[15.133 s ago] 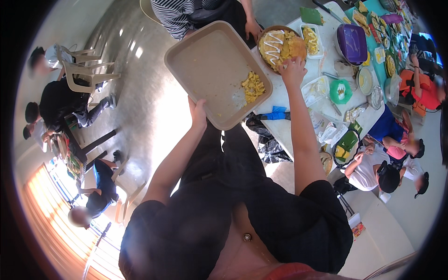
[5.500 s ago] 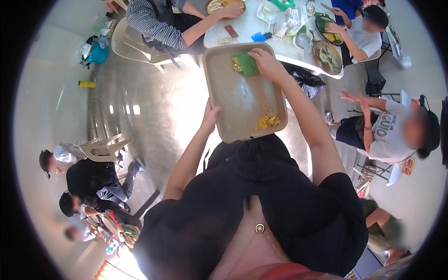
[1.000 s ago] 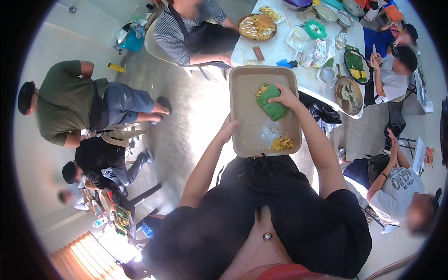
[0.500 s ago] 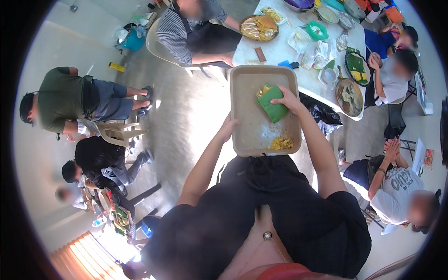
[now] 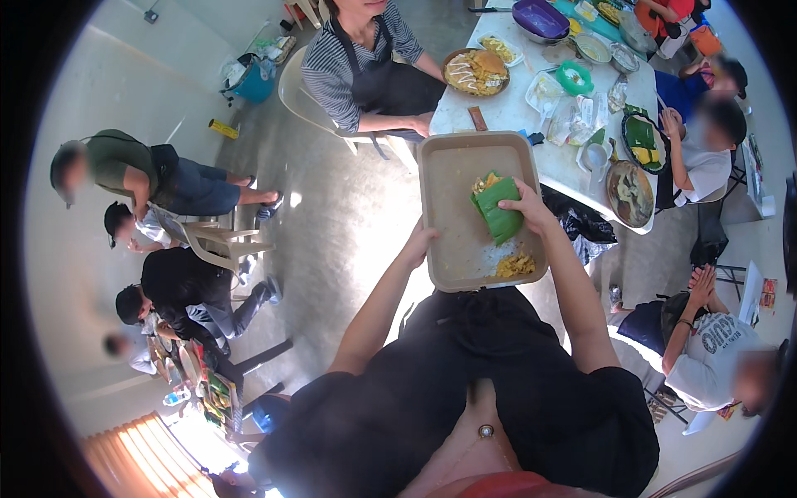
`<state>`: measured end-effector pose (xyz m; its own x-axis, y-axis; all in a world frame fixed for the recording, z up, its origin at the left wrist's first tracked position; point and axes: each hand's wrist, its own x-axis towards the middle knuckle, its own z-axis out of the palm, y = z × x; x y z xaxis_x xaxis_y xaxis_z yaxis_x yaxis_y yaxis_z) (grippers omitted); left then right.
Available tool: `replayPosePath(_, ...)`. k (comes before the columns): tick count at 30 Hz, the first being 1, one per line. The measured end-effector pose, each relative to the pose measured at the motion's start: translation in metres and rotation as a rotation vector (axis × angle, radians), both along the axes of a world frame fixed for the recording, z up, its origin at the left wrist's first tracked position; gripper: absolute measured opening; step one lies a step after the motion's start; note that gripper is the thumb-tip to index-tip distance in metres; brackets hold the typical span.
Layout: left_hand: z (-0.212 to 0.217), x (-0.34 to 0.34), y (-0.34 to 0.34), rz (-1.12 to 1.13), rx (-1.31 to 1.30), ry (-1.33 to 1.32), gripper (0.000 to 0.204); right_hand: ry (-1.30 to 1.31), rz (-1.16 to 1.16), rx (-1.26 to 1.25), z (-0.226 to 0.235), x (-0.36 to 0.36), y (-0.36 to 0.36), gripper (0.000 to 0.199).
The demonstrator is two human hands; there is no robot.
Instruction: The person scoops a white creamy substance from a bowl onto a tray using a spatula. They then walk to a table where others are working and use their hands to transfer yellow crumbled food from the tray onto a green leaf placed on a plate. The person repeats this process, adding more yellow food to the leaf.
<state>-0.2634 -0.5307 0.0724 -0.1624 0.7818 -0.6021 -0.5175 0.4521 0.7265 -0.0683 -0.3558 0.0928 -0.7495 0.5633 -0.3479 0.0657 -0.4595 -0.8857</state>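
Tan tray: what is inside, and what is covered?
Crumbled yellow food lies near one corner of the tray; the right hand holds a green leaf packet, hiding the base behind it.

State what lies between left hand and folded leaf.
Only wall and floor of the tan tray lie between left hand and folded leaf in the head view.

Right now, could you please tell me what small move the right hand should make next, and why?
I would probably have the right hand tuck the far end of the green leaf inward: yellow food shows past that end, and the left hand grips the side of the tray, which should steady it.
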Motion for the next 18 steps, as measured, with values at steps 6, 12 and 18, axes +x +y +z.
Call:
replayPosePath(6, -0.013, -0.004, -0.003, 0.004, 0.013, 0.018, 0.073, 0.011, -0.023, -0.018, 0.008, 0.002, -0.004, 0.054)
replayPosePath(12, -0.017, -0.003, -0.003, 0.004, 0.018, 0.038, 0.070, 0.002, -0.046, 0.003, 0.009, 0.005, -0.008, 0.054)
replayPosePath(18, -0.026, 0.006, 0.001, 0.012, -0.025, 0.009, 0.069, 0.037, -0.104, -0.028, -0.007, 0.011, 0.000, 0.054)
